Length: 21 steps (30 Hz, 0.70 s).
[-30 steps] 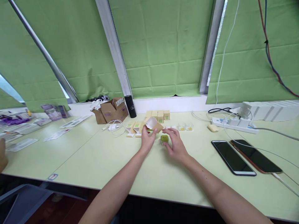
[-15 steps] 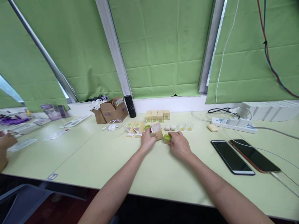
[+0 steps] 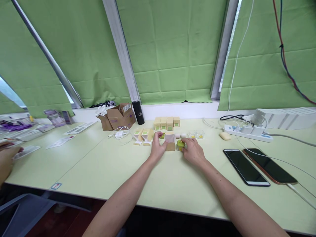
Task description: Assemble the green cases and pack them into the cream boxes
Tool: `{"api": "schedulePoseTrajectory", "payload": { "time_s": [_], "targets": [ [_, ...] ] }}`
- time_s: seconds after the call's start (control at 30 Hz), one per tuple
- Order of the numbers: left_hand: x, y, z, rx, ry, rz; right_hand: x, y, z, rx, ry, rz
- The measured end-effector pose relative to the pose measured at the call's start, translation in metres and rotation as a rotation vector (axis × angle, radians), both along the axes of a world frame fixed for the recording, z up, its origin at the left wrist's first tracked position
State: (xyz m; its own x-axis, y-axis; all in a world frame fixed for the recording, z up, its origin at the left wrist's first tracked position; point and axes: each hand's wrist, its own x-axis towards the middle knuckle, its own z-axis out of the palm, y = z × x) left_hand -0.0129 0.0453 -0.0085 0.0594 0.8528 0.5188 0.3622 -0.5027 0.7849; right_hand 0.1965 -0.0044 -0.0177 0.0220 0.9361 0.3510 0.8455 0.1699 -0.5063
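My left hand (image 3: 158,148) is closed round a small open tan carton (image 3: 170,144) that stands upright on the pale green table (image 3: 138,174). My right hand (image 3: 194,150) is just right of it, fingers pinched on a small green round case (image 3: 180,144) beside the carton. Behind them stands a row of several closed tan cartons (image 3: 166,123). Two flat unfolded cartons (image 3: 143,136) lie to the left. Small white pods (image 3: 180,135) and clear cases (image 3: 197,134) lie to the right.
Two phones (image 3: 256,167) lie at the right, one on a cable. A power strip (image 3: 247,131) with chargers sits behind them. A brown cardboard box (image 3: 118,117) and a black cylinder (image 3: 138,112) stand at the back. Another person's hand (image 3: 7,161) works at the far left.
The carton went from tilted in the air to upright on the table. My right hand took hold of the green case and moved it up against the carton. The other person's hand shifted.
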Motion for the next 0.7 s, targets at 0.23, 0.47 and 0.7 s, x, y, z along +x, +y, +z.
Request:
{"api": "schedulePoseTrajectory", "payload": {
  "time_s": [0.23,0.47,0.7],
  "targets": [
    [0.0029,0.0020,0.0032,-0.017,-0.015,-0.088,-0.0028,-0.0046,0.0067,-0.012,-0.054,0.004],
    [0.0036,0.0046,0.0009,-0.032,-0.053,-0.045,-0.0020,-0.0041,0.0073,-0.011,-0.053,0.030],
    [0.0041,-0.0011,0.0067,-0.061,-0.082,-0.061,-0.0008,-0.0028,0.0070,-0.029,-0.025,0.052]
  ]
}}
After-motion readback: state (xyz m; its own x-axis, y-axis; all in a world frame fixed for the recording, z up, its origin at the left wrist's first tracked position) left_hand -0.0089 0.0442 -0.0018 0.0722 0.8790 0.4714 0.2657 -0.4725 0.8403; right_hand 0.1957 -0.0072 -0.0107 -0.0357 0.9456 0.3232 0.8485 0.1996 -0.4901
